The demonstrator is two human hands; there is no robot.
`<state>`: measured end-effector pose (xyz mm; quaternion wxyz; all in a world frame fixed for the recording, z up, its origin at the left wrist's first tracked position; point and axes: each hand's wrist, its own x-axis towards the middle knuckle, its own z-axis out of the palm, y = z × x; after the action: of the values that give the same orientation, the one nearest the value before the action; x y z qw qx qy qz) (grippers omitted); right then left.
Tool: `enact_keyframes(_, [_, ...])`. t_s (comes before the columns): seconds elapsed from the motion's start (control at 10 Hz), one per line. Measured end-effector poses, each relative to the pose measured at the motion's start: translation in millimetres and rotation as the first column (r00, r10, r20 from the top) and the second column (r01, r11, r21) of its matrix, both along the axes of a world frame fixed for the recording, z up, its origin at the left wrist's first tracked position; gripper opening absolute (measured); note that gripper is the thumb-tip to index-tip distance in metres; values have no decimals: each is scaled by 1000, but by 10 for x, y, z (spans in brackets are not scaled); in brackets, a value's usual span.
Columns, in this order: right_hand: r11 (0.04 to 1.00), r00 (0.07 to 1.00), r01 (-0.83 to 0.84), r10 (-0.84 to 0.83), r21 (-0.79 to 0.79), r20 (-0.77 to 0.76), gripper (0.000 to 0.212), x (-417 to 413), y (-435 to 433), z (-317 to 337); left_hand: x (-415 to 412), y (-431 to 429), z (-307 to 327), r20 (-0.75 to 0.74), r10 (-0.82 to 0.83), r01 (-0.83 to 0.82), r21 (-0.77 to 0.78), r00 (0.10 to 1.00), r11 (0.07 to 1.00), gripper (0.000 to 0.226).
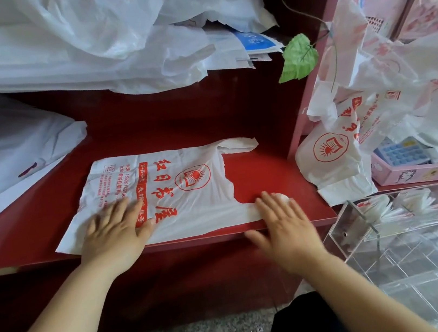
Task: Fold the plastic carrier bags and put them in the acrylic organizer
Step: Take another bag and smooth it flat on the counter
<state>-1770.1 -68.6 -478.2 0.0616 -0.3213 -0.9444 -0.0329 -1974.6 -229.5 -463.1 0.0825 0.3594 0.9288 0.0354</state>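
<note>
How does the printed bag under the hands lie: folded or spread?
Spread: the bag lies flat on the red counter, print and handles showing.

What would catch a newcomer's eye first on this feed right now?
The white carrier bag with red print lies spread flat in the middle of the dark red counter, with the left hand pressing its body and the right hand flat on its near handle. Next come the heap of crumpled bags at the right and the clear acrylic organizer below it, with some folded bags inside.
</note>
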Motion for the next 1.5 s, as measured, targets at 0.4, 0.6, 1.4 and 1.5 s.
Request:
enact_keyframes(0.4, [646, 972, -16, -169, -763, -164, 12, 101, 636, 539, 6, 5, -3, -5, 10, -10, 28, 1000, 1000, 56])
enact_keyframes(0.6, [545, 999, 32, -43, -838, 10, 25, 53, 705, 742, -9, 2, -15, -2, 6, -6, 51, 1000, 999, 56])
enact_keyframes(1.4, [-69, 756, -496, -524, -865, -392, 30, 170, 539, 385, 584, 362, -34, -275, -340, 436, 612, 900, 659, 32])
enact_keyframes(1.5, [-129, 713, -592, -545, -795, -442, 37, 183, 523, 379, 491, 433, -41, -301, -301, 426, 638, 905, 642, 18])
